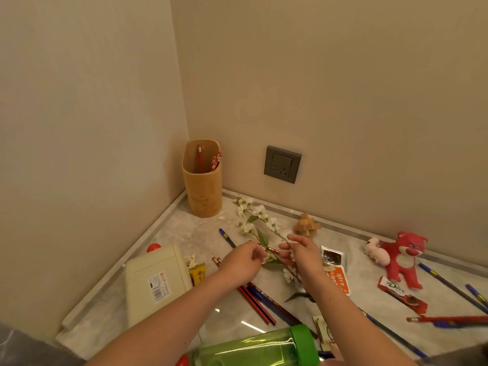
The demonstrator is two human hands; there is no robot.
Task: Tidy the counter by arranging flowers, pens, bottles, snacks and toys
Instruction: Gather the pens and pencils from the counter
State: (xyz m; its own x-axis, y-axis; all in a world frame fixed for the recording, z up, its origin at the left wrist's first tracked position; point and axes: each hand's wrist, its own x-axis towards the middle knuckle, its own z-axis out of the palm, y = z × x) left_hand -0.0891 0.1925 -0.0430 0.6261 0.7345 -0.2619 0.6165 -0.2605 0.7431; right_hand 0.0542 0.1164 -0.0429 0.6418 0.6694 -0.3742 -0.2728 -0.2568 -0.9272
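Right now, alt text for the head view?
Two hands meet over a marble counter: the left hand pinches a pencil, and the right hand holds a white flower sprig. Around them lie pencils, snacks, a red plush bear and a bamboo holder.

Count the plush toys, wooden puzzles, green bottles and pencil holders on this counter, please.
Plush toys: 2, a pink bear and a small white plush
Wooden puzzle: 1
Green bottle: 1
Pencil holder: 1
Total: 5
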